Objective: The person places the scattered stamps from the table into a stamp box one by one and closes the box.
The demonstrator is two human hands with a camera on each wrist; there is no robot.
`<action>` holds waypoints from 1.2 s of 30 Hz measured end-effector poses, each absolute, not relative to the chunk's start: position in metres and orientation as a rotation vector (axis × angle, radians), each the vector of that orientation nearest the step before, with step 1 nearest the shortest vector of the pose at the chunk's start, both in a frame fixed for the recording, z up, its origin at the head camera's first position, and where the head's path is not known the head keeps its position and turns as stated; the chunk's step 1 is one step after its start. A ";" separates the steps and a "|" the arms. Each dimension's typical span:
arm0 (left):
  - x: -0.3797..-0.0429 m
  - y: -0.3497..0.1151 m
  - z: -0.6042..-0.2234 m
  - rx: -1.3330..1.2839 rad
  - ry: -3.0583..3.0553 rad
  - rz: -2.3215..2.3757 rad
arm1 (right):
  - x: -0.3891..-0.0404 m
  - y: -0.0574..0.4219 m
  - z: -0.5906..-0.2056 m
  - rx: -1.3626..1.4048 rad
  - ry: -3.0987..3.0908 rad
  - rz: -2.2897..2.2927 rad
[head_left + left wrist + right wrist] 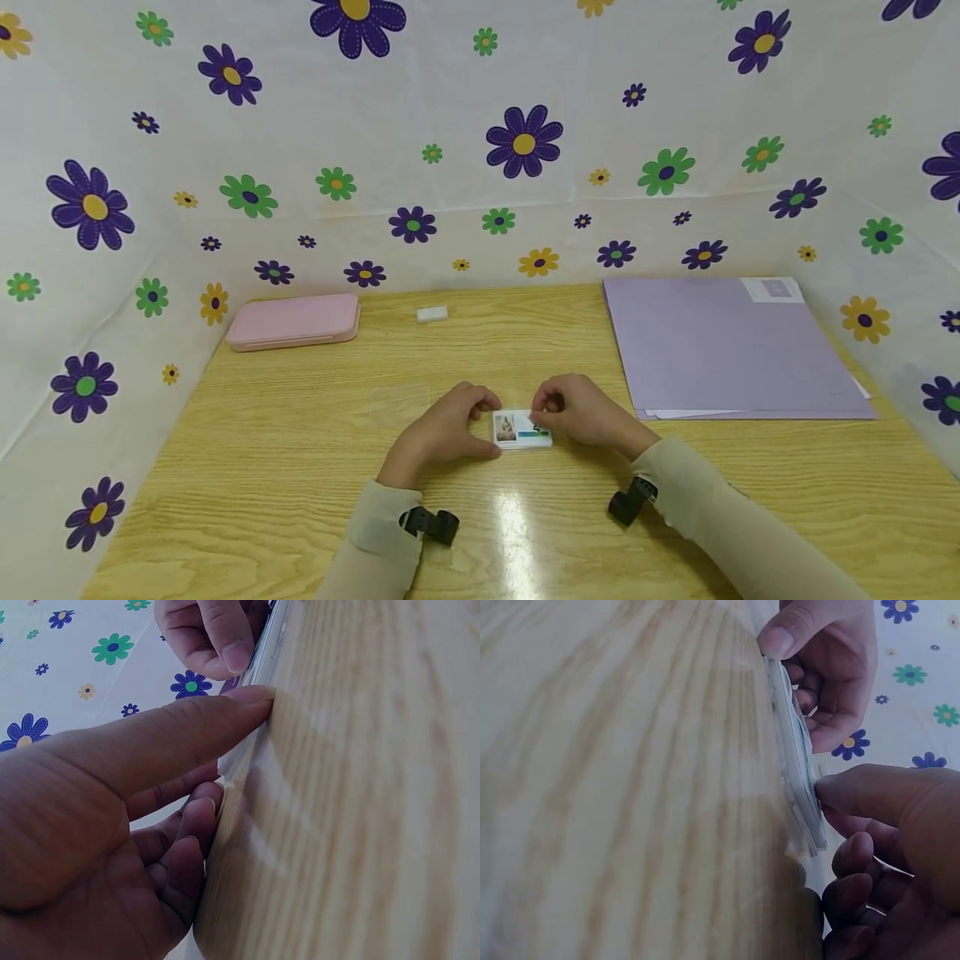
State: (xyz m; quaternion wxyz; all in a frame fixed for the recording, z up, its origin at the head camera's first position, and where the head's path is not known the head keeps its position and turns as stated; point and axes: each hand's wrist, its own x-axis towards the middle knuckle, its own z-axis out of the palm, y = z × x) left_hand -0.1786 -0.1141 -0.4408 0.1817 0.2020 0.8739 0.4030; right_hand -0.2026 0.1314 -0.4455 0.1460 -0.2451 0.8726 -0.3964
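Observation:
A small white stack of cards (522,442), its top one printed with a picture and a blue-green strip, lies flat on the wooden table in what looks like a shallow clear case (795,772). My left hand (447,425) holds its left end, thumb at the near corner and index finger at the far one. At the right end, my right hand (581,410) pinches at the top card with thumb and forefinger, the other fingers curled. In the right wrist view, the right thumb (847,791) meets the upper face of the stack.
Left of my left hand lies a clear plastic piece (397,402). A pink case (294,320) and a white eraser-like block (432,314) sit along the back. Purple folders (735,350) with white sheets underneath cover the right rear. Flowered cloth (450,100) walls the table.

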 end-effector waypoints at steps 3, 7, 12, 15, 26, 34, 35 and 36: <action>-0.179 -0.114 -0.441 0.569 2.469 1.133 | -0.203 0.132 -0.444 -0.680 2.492 -1.149; -0.179 -0.115 -0.440 0.575 2.473 1.127 | -0.204 0.134 -0.443 -0.683 2.476 -1.173; -0.179 -0.115 -0.439 0.570 2.482 1.125 | -0.206 0.136 -0.441 -0.682 2.475 -1.200; -0.179 -0.115 -0.439 0.562 2.485 1.119 | -0.206 0.136 -0.440 -0.659 2.475 -1.208; -0.178 -0.117 -0.439 0.638 2.515 1.131 | -0.206 0.136 -0.436 -0.660 2.458 -1.271; -0.178 -0.128 -0.429 0.622 2.584 1.156 | -0.209 0.122 -0.427 -0.752 2.464 -1.295; -0.178 -0.130 -0.429 0.610 2.592 1.155 | -0.210 0.120 -0.427 -0.769 2.468 -1.291; -0.178 -0.132 -0.428 0.601 2.599 1.158 | -0.212 0.119 -0.427 -0.787 2.467 -1.293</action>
